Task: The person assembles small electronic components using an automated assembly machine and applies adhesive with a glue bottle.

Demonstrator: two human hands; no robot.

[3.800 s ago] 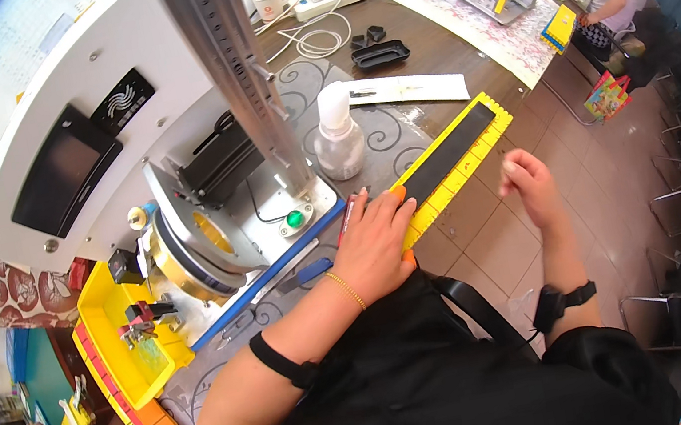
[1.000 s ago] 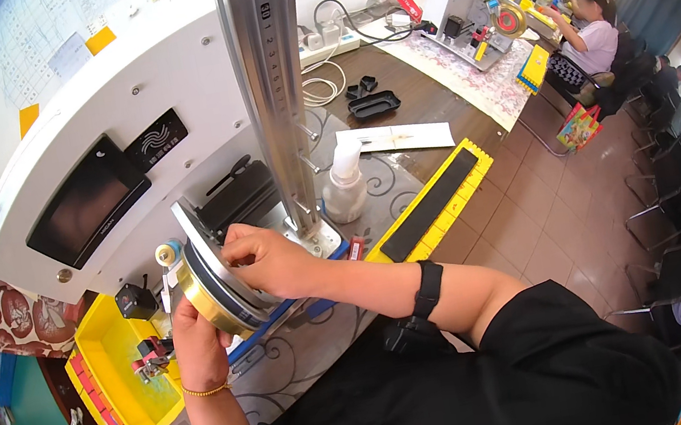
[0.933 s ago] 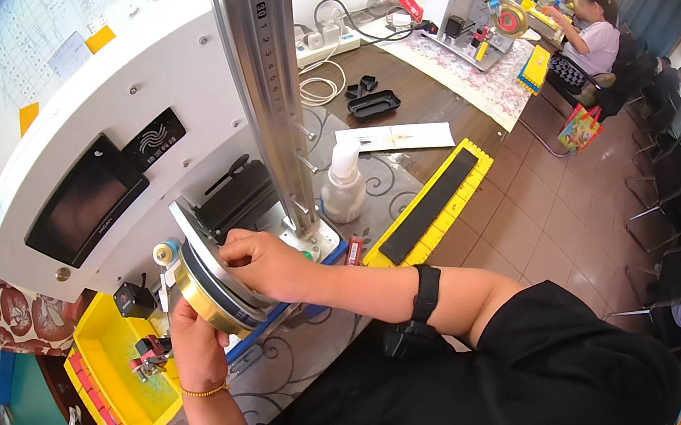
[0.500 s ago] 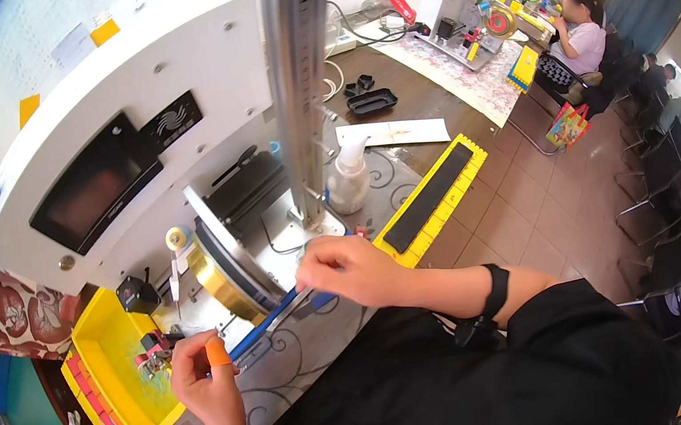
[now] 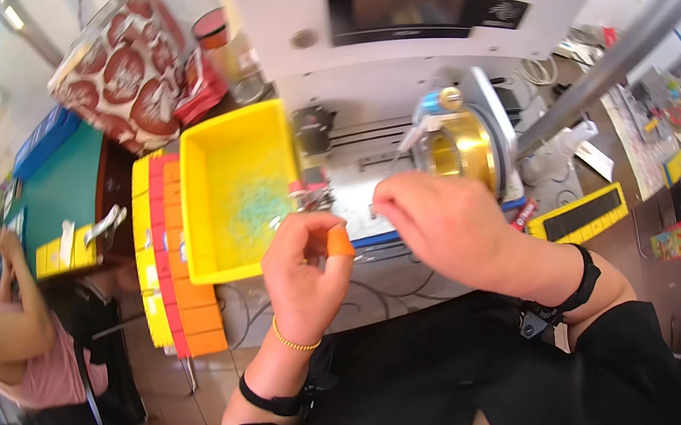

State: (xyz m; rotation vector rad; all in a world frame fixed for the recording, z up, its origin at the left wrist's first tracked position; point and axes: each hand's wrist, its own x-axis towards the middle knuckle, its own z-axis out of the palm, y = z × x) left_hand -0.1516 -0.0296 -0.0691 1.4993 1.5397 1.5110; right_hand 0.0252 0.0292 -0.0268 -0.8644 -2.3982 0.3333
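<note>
My left hand (image 5: 306,263) is closed, thumb and index finger curled together, with an orange finger cover (image 5: 338,242) on the thumb. It hovers at the lower right corner of a yellow tray (image 5: 198,196), which holds small pale green bits. My right hand (image 5: 448,217) pinches above the white machine bed (image 5: 361,200), in front of a gold and black wheel (image 5: 474,149). Whatever either hand pinches is too small or hidden to name. A small red and metal clamp fixture (image 5: 314,190) stands just beyond my left fingertips.
The white machine (image 5: 432,62) with a dark screen rises behind. Yellow, red and orange strips (image 5: 190,283) edge the table's left side. A metal post (image 5: 613,63), a white pump bottle (image 5: 563,144) and a yellow-framed black strip (image 5: 580,216) are on the right. A person (image 5: 9,331) sits at far left.
The view has swung left, bringing the whole yellow tray and a seated person into sight. My right hand has moved left, from beside the wheel's right side to in front of the bed.
</note>
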